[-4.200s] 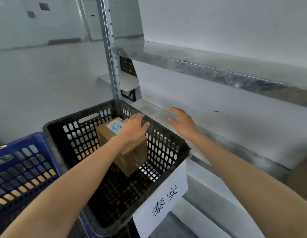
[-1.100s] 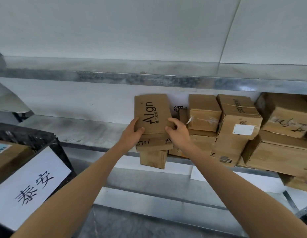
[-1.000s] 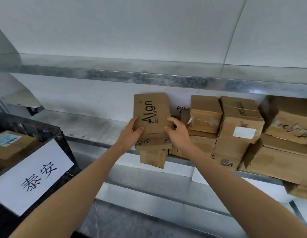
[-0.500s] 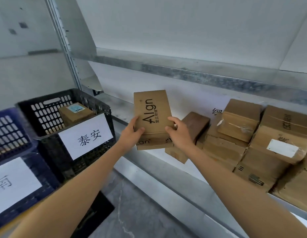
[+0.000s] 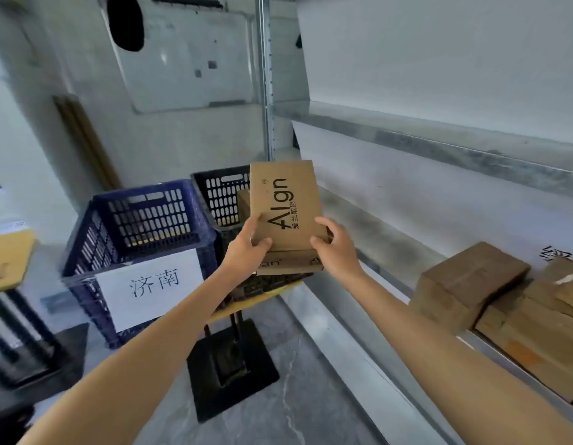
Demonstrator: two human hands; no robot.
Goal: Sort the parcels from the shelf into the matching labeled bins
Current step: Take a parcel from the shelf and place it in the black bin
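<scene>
The person is holding a flat cardboard parcel printed "Algn" (image 5: 285, 210) out in front with both hands, over the near rim of the black crate (image 5: 221, 191). The left hand (image 5: 246, 248) is gripping its lower left corner with the thumb lying on top, and the right hand (image 5: 338, 248) is clasping the lower right corner the same way. The printed face is tilting up toward the camera, probably so the destination can be checked before a bin is chosen. No shipping label is showing on it, and the underside is hidden.

The blue crate (image 5: 144, 200) is wearing a paper sign (image 5: 150, 285) reading 济南. The black crate's own sign is sitting out of sight behind the parcel and wrists. More cardboard parcels (image 5: 464, 284) are lying on the metal shelf (image 5: 391, 245), running off the right edge.
</scene>
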